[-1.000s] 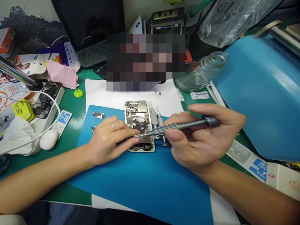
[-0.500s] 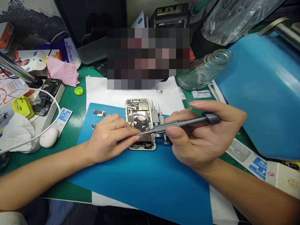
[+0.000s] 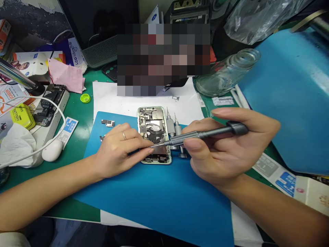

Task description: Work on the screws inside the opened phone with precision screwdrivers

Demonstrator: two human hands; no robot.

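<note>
An opened smartphone [image 3: 155,118] lies on a blue mat [image 3: 164,195], its inner parts exposed. My right hand [image 3: 226,154] is closed round a dark grey precision screwdriver [image 3: 183,138], held nearly level with its tip pointing left over the phone. At that tip my left hand [image 3: 119,151], with a ring on one finger, pinches thumb and fingers together. Anything tiny between those fingertips is too small to make out. Beside the phone's right edge lie two grey screwdrivers [image 3: 170,125], partly hidden by my right hand. A small metal phone part [image 3: 108,122] rests left of the phone.
White paper [image 3: 105,96] lies under the mat. A glass jar [image 3: 226,73] tilts at the back right, near a large blue surface [image 3: 290,103]. Leftward are a green cap [image 3: 85,98], a white cable [image 3: 60,116] and boxes. A blurred-out patch hides the back middle.
My view has shifted slightly, and the right hand with the screwdriver sits a little farther right in the picture. The left hand keeps its pinch at the tip.
</note>
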